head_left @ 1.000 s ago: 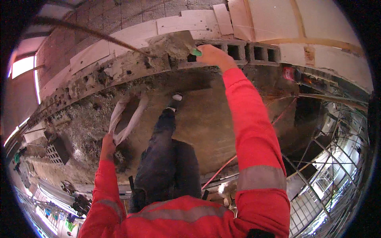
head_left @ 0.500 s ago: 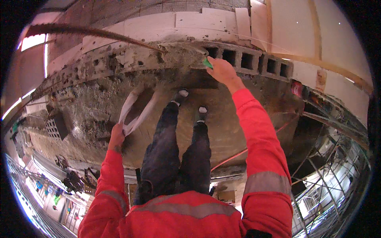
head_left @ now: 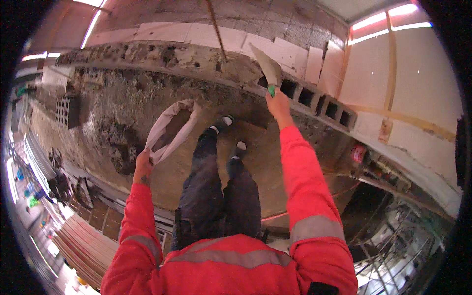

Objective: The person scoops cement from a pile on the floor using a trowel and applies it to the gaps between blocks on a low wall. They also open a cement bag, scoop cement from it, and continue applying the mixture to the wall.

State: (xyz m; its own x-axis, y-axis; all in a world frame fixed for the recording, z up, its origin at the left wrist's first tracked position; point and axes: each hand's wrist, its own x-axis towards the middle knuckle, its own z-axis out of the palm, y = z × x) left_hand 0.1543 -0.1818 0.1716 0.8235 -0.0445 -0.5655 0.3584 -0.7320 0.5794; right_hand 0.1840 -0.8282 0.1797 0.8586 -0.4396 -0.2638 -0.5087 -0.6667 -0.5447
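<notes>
My right hand (head_left: pixel 279 106) is closed round the green handle of a trowel (head_left: pixel 267 63). Its broad blade points up and away, over the top of a low wall of hollow concrete blocks (head_left: pixel 316 111). Wet-looking mortar (head_left: pixel 238 67) covers the wall top left of the blade; several block cavities stay uncovered to the right. Down at the left, my left hand (head_left: pixel 143 163) grips the near edge of a pale ring-shaped rim (head_left: pixel 164 119), apparently a rolled-down sack. What lies inside it is dark and hard to make out.
A rusty rod (head_left: pixel 215 29) stands up from the wall. Pale boards (head_left: pixel 162 31) run behind it. On the left is a loose hollow block (head_left: pixel 67 112); a red container (head_left: pixel 358 154) sits at the right. Metal scaffolding-like bars (head_left: pixel 393 246) stand at lower right.
My right hand has raised the trowel, so its blade now shows above the wall instead of lying low by the mortar. The whole view has turned. My left hand keeps its grip on the rim.
</notes>
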